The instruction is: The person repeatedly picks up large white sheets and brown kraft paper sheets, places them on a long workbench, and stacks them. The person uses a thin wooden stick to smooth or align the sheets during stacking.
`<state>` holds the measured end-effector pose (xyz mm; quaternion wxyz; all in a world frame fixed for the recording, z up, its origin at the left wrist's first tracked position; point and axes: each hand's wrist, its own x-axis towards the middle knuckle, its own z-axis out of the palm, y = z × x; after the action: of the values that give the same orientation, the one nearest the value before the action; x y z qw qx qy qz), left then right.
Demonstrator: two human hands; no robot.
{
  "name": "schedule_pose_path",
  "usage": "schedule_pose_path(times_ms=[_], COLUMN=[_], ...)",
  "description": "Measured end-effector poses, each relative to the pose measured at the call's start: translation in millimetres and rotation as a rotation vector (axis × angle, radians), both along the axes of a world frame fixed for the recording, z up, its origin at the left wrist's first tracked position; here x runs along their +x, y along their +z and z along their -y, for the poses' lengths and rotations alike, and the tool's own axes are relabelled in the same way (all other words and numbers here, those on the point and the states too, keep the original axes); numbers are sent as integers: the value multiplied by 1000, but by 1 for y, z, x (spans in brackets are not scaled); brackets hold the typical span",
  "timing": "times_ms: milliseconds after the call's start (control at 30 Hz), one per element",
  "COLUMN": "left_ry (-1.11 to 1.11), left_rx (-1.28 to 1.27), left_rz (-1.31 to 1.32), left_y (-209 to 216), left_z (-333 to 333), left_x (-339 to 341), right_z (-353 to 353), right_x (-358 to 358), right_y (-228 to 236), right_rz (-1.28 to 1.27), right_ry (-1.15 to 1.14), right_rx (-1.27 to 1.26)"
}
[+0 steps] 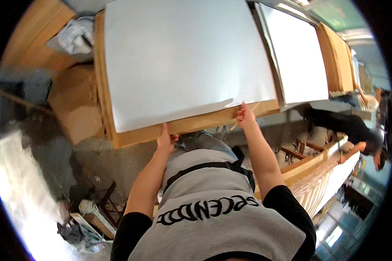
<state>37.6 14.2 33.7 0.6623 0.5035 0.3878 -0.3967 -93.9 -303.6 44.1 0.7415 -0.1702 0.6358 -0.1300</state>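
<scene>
A large stack of white sheets (183, 61) lies on a brown board (139, 135) in front of me. My left hand (164, 140) is at the board's near edge. Its index finger stretches up toward the paper's lower edge, and the other fingers are partly curled with nothing visible in them. Farther right, my right hand (245, 115) is closed in a pinch on a thin yellowish stick (234, 126). Its fingertips meet the front edge of the sheets, where the top paper's edge is slightly lifted and creased.
A second white stack (296, 56) stands right of mine, with a brown cardboard box (335, 56) beyond. Crumpled grey-white material (76, 35) lies at the upper left. A co-worker in black (344, 126) bends over a long wooden bench (309, 169) at right.
</scene>
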Motion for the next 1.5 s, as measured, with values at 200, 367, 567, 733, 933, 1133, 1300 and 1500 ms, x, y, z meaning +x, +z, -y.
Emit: schedule_pose_path(times_ms=[200, 367, 567, 733, 933, 1133, 1300, 1500], left_ry=[55, 51, 259, 342, 388, 403, 379, 389], left_rx=[-102, -244, -237, -244, -175, -153, -139, -146], left_rz=[-43, -42, 21, 73, 67, 93, 92, 74], left_y=[12, 4, 5, 5, 5, -2, 1, -3], left_z=[-10, -34, -73, -106, -112, -112, -111, -109], left_x=[0, -5, 0, 13, 21, 24, 26, 25], right_z=[19, 37, 34, 30, 38, 22, 26, 45], right_x=[-5, 1, -27, -55, -81, -68, -74, -93], right_y=[-18, -15, -2, 6, -8, 5, -1, -29], right_rz=[-54, -153, -169, -219, -250, -199, -178, -135], right_ry=[118, 178, 154, 150, 179, 149, 179, 188], right_rx=[-178, -171, -300, -314, -318, -319, -291, -292])
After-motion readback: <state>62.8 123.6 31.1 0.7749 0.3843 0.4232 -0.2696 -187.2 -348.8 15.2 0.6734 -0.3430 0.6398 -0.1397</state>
